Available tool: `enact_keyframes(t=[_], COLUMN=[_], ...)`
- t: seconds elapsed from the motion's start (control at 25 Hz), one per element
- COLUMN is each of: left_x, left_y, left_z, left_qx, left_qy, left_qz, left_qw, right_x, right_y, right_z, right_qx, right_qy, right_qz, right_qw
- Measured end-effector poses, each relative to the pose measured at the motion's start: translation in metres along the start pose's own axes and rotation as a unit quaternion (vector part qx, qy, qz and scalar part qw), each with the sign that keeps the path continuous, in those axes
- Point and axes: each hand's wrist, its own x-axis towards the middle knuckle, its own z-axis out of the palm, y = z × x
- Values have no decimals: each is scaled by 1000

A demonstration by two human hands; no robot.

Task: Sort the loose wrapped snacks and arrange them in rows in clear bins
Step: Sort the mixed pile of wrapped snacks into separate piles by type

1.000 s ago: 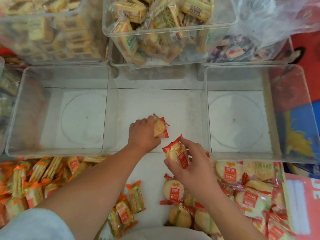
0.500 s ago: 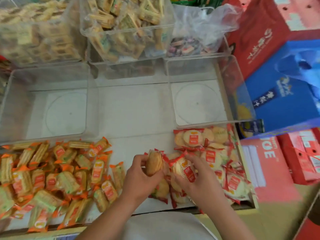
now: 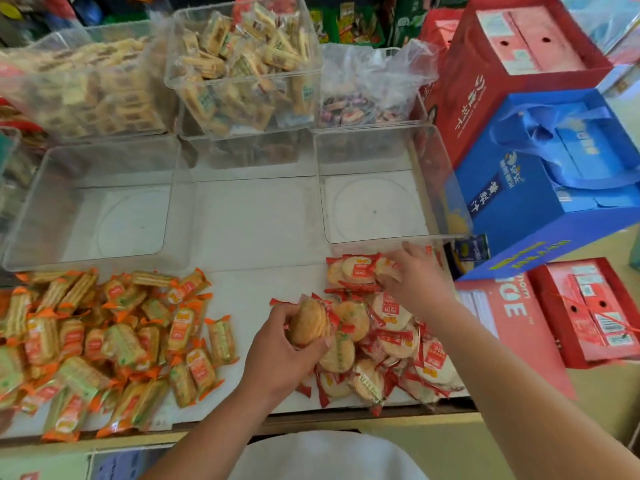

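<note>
Left hand (image 3: 280, 355) clamped on a small stack of round red-wrapped crackers (image 3: 309, 322); right hand (image 3: 417, 282) pinching one from the red-wrapped pile (image 3: 381, 348). Orange-wrapped bars (image 3: 104, 344) heaped far left. Two clear bins (image 3: 86, 209) (image 3: 377, 202) beyond, both empty. Rear bins (image 3: 242, 74) full of biscuits.

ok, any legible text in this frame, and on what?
"SPSE" (roughly): blue gift box, by its logo; the white characters beside it are unclear.
"...GE": pink flat box, start unclear.
Red gift box: white characters, unreadable.
Red-wrapped round snacks and orange-wrapped snacks: labels too blurred.
</note>
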Motion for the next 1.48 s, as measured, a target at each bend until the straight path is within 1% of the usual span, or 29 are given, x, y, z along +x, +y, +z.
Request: enact_keyframes(t=[0.04,0.12,0.16,0.24,0.32,0.36,0.44,0.48,0.56,0.6,0.64,0.68,0.72,0.8,0.84,0.96,1.04,1.16,1.24,1.32,1.4,1.48], left_x=[0,1,1,7,21,33,62,77,99,104,104,101,98,91,88,68,41,0,-20,-38,-54,-65], left_y=[1,2,5,14,32,43,64,73,83,82,79,74,66,53,48,31,4,-50,-85,-111,-135,-158], left_z=[-1,0,1,7,18,26,45,54,66,69,70,69,70,72,72,61,44,20,8,-1,-12,-31], left_qx=[5,9,10,28,58,77,137,187,304,344,361,353,326,268,245,146,120,100,98,87,79,54], left_qy=[1,-1,-3,-16,-28,-35,-49,-56,-52,-30,-10,-7,-20,-67,-74,-29,-5,-3,1,-5,5,29], left_qz=[0,-3,-5,4,42,77,154,187,219,230,243,250,253,236,230,212,183,125,82,29,-22,-68], left_qw=[1000,1000,1000,999,997,993,977,963,926,910,900,902,911,932,939,966,976,987,992,996,997,996], right_x=[-1,-18,-32,-69,-102,-114,-129,-135,-146,-151,-157,-161,-164,-166,-166,-159,-154,-142,-131,-125,-124,-127], right_y=[5,16,20,26,30,32,35,37,42,44,46,47,48,46,43,29,12,-19,-45,-74,-103,-130], right_z=[0,-1,0,4,12,17,24,26,27,26,24,23,22,21,22,23,25,35,54,76,100,123], right_qx=[9,94,141,201,241,256,278,288,301,304,307,314,325,334,328,328,336,322,278,238,225,222], right_qy=[9,44,59,63,68,77,83,81,75,72,70,71,72,78,79,52,22,-17,-57,-113,-170,-205], right_qz=[-8,-16,-12,18,36,42,53,57,54,53,52,59,67,69,66,67,61,30,-9,-35,-40,-35], right_qw=[1000,995,988,977,968,963,956,952,949,949,947,945,941,937,939,941,940,946,959,964,959,953])
